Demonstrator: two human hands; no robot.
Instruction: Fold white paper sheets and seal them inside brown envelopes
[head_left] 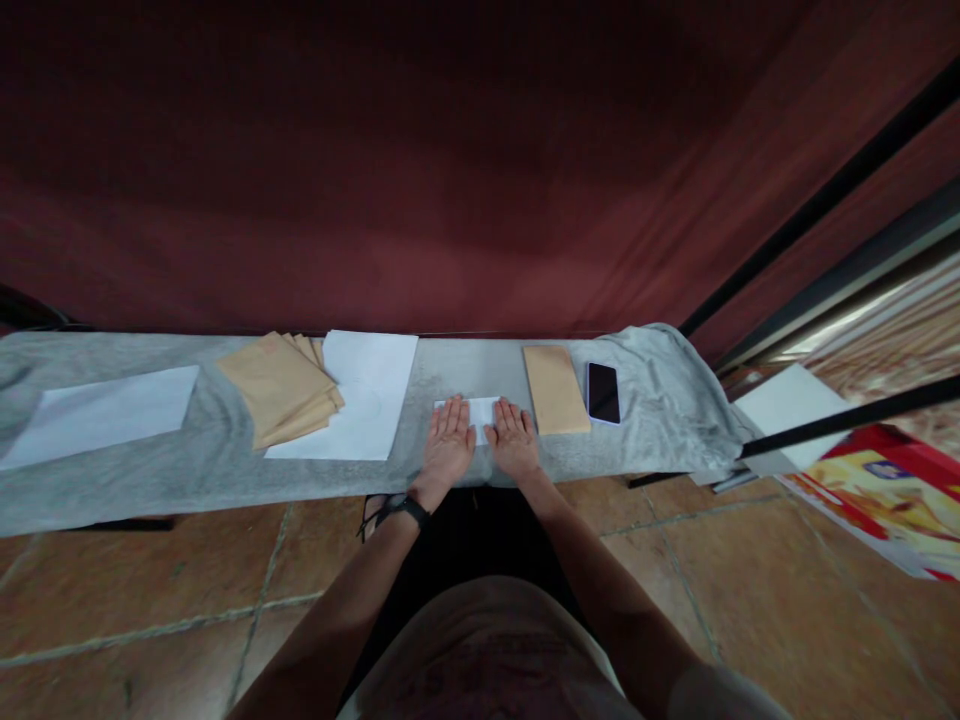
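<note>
A small folded sheet of white paper (482,420) lies on the grey cloth in front of me. My left hand (451,440) rests flat on its left part, fingers stretched out and pointing away from me. On the right part my right hand (513,438) lies palm down in the same way. Both hands cover the paper's ends, so only its middle and a strip of its far edge show. Just right of my right hand is a single brown envelope (556,390), apart from the fingers.
A phone (603,392) lies right of the envelope. To the left are white sheets (367,395), a fanned stack of brown envelopes (281,385) overlapping them, and another white sheet (105,412). The cloth-covered table (225,490) is narrow, against a dark red backdrop (450,270). A red box (892,490) stands right.
</note>
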